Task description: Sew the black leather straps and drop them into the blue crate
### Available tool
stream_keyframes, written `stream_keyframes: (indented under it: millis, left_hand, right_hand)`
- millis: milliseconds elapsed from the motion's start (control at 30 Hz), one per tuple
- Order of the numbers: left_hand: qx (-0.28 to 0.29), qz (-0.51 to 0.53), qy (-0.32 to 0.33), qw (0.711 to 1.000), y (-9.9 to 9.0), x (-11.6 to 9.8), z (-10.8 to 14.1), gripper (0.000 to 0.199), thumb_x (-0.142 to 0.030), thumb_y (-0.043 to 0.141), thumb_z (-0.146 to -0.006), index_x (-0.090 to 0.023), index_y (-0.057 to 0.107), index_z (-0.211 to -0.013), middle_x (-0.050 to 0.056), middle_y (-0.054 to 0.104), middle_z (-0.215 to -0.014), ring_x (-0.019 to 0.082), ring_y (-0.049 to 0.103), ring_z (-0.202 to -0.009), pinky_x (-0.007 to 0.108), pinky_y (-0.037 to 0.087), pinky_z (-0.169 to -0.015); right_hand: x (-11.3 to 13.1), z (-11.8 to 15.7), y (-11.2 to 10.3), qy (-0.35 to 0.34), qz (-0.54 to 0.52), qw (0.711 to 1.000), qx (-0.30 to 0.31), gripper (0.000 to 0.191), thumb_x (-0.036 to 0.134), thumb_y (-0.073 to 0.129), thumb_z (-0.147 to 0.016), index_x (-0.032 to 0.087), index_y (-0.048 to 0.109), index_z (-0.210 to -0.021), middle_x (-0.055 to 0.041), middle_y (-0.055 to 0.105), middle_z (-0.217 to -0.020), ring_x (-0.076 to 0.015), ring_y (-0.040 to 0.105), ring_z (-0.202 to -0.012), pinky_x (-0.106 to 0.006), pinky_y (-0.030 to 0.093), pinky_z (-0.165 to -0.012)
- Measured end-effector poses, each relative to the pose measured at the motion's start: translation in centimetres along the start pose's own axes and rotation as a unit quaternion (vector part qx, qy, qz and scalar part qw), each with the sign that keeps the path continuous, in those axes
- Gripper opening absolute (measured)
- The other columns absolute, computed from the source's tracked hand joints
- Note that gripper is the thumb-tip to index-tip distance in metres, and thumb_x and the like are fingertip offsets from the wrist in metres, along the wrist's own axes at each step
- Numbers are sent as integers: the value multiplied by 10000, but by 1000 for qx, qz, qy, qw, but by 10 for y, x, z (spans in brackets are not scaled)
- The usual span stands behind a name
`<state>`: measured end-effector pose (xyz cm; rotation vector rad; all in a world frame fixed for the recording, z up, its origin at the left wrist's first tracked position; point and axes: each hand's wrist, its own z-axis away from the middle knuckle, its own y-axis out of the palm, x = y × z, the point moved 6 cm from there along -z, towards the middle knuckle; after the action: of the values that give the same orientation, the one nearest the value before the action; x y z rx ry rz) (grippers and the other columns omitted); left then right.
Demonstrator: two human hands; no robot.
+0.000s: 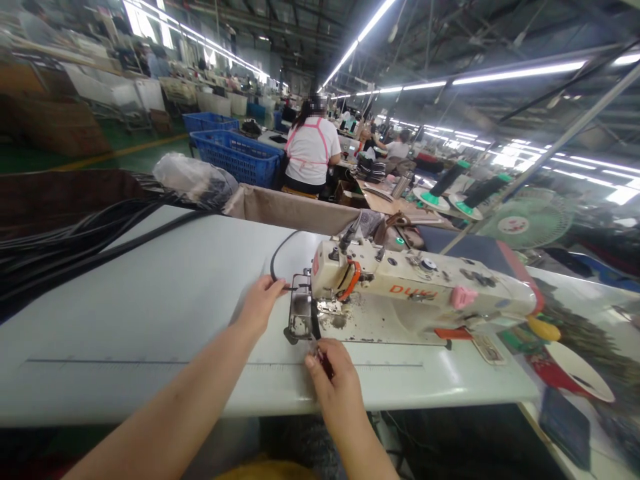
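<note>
A cream sewing machine (410, 283) stands on a white table (150, 313). A thin black strap (278, 257) loops from behind the needle area and passes under the presser foot (314, 313). My left hand (261, 301) pinches the strap just left of the needle plate. My right hand (334, 373) sits at the table's near edge, fingers closed on the strap's near end, with a small dark red thing showing in the grip.
A heap of black straps (55, 240) lies at the table's left, with a clear plastic bag (193, 177) behind. Blue crates (235, 155) and a seated person (311, 153) are farther back. Thread cones (445, 183), a fan (520, 223) and a red bowl (575, 377) stand right.
</note>
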<state>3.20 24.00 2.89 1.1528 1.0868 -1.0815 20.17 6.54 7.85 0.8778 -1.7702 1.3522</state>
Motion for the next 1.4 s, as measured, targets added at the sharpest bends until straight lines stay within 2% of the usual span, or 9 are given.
stream_keyframes:
  millis: [200,400,800,1000,1067,1167,1233,1300,1400]
  left_hand:
    - [17,13,-14,1000,-28,-11,40,414,-532,794,-751,-165,694,-914,82,785,-969,259,744,-1009,386,553,-991]
    - [10,-37,-9,999,-53,-17,72,437,-570,781,-771,-190,691,-968,97,807,-1072,290,746,-1069,383,566,-959]
    - [14,-98,45,994,-89,-25,112,345,-521,741,-826,-219,675,-978,112,798,-1126,285,737,-1119,408,557,-1040]
    - [13,-96,15,995,-97,-27,119,379,-569,739,-812,-234,665,-974,104,802,-1102,288,747,-1080,401,573,-998]
    - [25,-132,9,991,-101,-29,117,391,-601,704,-831,-235,680,-964,94,804,-1059,293,744,-1068,396,572,-973]
    - [50,-197,14,979,-106,-33,110,431,-656,608,-873,-237,700,-836,83,792,-953,297,736,-1020,399,556,-958]
    - [81,-207,7,975,-108,-33,105,489,-686,572,-871,-233,688,-731,93,774,-925,303,727,-1028,402,554,-954]
    - [109,-197,-30,974,-110,-29,101,515,-711,603,-819,-219,697,-699,111,761,-960,311,730,-1002,407,575,-895]
    - [124,-203,-95,966,-114,-20,96,502,-688,666,-740,-193,739,-780,122,763,-985,269,731,-813,392,575,-773]
  right_hand:
    - [0,-7,32,115,-130,979,107,398,572,580,-951,190,690,-961,9,603,-751,-139,499,-665,-259,396,-619]
    - [-12,-20,60,223,-274,925,140,577,734,629,-856,167,709,-936,-3,630,-728,-72,373,-482,-226,221,-453]
    - [3,-45,96,216,-315,896,228,626,783,628,-806,159,679,-815,48,510,-596,-49,222,-435,-237,132,-461]
    - [10,-46,90,179,-272,919,223,525,721,536,-882,206,610,-811,80,386,-577,-93,246,-490,-255,182,-496]
    - [10,-43,78,143,-213,948,188,390,600,630,-873,224,567,-789,71,413,-620,-115,339,-564,-255,254,-552]
    - [15,-36,49,27,52,994,96,209,348,693,-865,226,557,-765,16,537,-756,-170,501,-753,-284,380,-701]
    - [18,-27,33,-38,254,966,31,55,245,642,-899,210,666,-934,-69,633,-978,-238,582,-947,-338,444,-835]
    - [13,-19,25,-37,371,928,11,364,182,600,-915,203,664,-1274,-132,644,-1150,-285,618,-1050,-374,482,-882]
    - [-4,-10,24,17,445,892,73,651,126,534,-927,222,457,-1566,-122,690,-1096,-267,695,-895,-353,524,-748]
